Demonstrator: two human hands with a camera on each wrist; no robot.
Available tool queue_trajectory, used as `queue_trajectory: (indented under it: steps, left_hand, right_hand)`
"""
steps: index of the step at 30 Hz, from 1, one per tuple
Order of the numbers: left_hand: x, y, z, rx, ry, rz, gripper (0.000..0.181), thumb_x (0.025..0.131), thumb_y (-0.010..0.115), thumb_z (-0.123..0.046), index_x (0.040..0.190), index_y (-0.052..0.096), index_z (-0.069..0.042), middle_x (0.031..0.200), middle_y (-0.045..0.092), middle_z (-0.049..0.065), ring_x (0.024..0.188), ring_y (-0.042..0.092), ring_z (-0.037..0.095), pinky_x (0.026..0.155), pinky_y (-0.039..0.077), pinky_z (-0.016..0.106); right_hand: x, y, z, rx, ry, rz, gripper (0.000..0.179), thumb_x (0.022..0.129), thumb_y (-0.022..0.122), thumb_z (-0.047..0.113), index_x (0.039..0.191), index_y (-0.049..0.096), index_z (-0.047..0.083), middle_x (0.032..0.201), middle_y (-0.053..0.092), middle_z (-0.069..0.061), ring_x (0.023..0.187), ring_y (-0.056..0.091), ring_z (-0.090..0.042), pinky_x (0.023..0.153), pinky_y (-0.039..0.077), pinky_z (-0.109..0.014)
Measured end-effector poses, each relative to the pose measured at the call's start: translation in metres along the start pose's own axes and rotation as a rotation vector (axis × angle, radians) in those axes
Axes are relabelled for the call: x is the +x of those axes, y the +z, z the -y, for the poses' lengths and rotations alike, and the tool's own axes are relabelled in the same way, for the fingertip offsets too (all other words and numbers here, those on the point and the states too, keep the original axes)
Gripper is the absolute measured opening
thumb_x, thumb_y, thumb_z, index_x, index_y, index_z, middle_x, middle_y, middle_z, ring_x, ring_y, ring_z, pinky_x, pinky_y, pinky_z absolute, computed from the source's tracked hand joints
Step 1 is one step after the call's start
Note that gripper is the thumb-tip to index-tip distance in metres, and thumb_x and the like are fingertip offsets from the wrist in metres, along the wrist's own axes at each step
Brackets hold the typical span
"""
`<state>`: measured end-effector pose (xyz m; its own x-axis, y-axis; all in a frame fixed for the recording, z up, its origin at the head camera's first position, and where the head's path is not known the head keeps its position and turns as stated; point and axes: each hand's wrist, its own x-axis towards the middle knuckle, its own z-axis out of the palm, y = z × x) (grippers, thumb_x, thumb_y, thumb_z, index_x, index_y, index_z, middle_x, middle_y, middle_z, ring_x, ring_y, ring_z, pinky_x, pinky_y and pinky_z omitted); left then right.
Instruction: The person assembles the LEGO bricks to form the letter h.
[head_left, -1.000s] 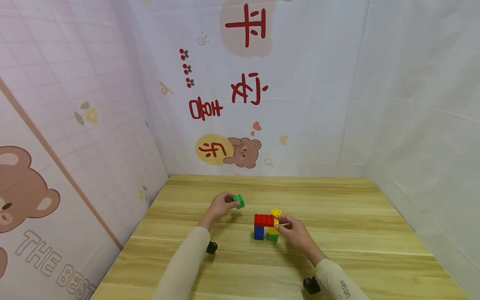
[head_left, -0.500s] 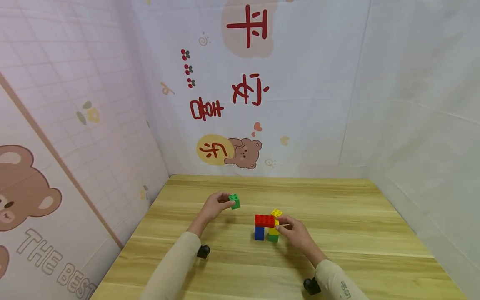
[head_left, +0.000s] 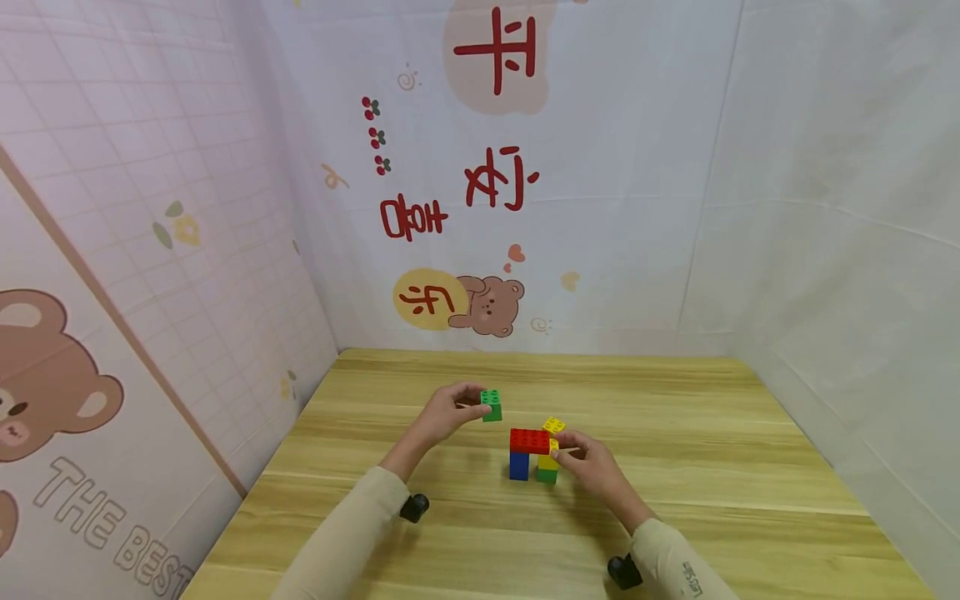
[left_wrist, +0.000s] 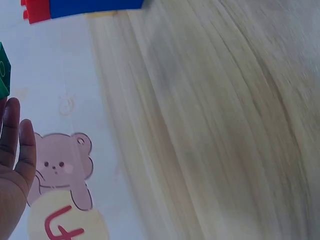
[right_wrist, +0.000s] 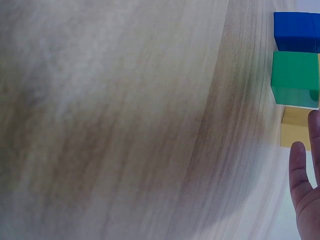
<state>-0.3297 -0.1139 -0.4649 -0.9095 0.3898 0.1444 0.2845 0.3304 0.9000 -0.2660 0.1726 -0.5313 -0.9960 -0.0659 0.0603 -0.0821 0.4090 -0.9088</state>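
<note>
In the head view my left hand (head_left: pixel 445 414) pinches a green two-by-two toy brick (head_left: pixel 491 407) above the table, left of and behind a small built arch. The same green brick (left_wrist: pixel 4 75) shows at the left edge of the left wrist view. A red brick (head_left: pixel 529 441) bridges the arch, resting on a blue pillar (head_left: pixel 519 466). Its other pillar has a yellow brick (head_left: pixel 548 461) over a green base brick (head_left: pixel 547 477). My right hand (head_left: pixel 596 468) holds the arch's right end, thumb and fingertips at the yellow stud piece (head_left: pixel 554 447) beside the red brick.
Another yellow brick (head_left: pixel 553 425) stands just behind the arch's right end. The wooden table (head_left: pixel 675 400) meets a printed cloth (head_left: pixel 622 275) at the back and sides. Black wrist camera parts (head_left: pixel 414 507) hang below both sleeves.
My left hand first drew a little to the left with the green brick, then came back rightward, closer to the arch. My right hand and the arch stay in place.
</note>
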Motion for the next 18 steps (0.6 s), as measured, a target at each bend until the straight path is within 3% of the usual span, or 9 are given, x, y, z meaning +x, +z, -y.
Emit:
queue_trajectory:
  steps: [10,18]
  left_hand:
    - [0.003,0.016,-0.014,0.010,0.015,0.076,0.035,0.090,0.075,-0.033,0.119,0.070,-0.013,0.104,0.068,0.001,0.096,0.063,0.023,0.083,0.053,0.035]
    - [0.005,0.030,-0.012,0.040,0.034,0.103,0.032,0.091,0.074,-0.032,0.118,0.070,-0.015,0.104,0.068,-0.003,0.100,0.062,0.020,0.089,0.051,0.038]
  right_hand:
    - [0.000,0.000,0.001,-0.002,0.003,-0.002,0.026,0.094,0.070,0.023,0.117,0.068,0.010,0.111,0.067,-0.005,0.097,0.063,-0.020,0.084,0.054,-0.040]
    - [-0.001,0.000,0.002,0.000,0.003,-0.002,0.025,0.094,0.070,0.023,0.116,0.068,0.011,0.110,0.067,-0.004,0.097,0.063,-0.020,0.084,0.054,-0.041]
